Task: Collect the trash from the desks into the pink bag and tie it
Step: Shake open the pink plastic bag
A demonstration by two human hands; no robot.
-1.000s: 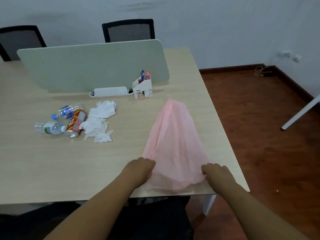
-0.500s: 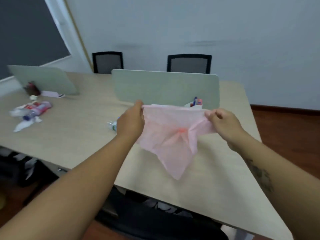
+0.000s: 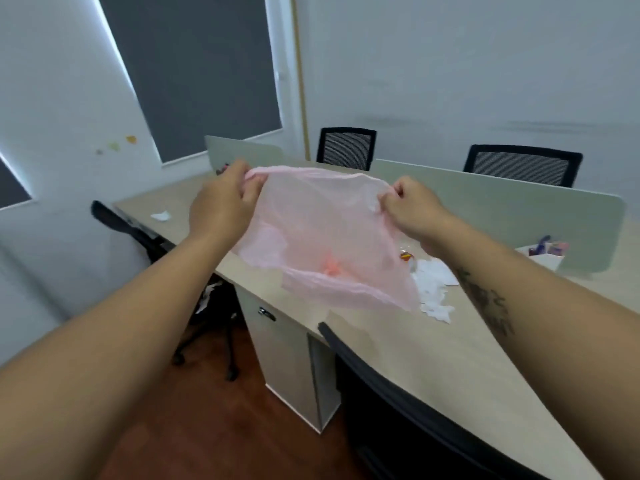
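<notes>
Both hands are up in front of the camera holding the pink bag (image 3: 325, 237) in the air over the near edge of the desk (image 3: 433, 348). The left hand (image 3: 221, 206) has its fingers (image 3: 251, 194) pinched shut on the bag's top rim at the left, and the right hand (image 3: 412, 213) has its fingers (image 3: 389, 199) clamped on the rim at the right, so the top edge is stretched between them and the rest of the bag hangs down loose and see-through. There's a darker pink gathered spot near the bottom middle of it.

On the desk just below and right of the bag sits a pile of white tissues (image 3: 433, 289), with a bit of a red and yellow can (image 3: 406, 256) peeking out beside it. Another crumpled tissue (image 3: 161, 215) lies well apart at the far left end of the desk. A pen holder (image 3: 543, 252) stands against the divider panel (image 3: 502, 209) on the right. Black chairs (image 3: 346, 147) are behind the desk, and one black chair back (image 3: 415, 410) is right up close at the bottom.
</notes>
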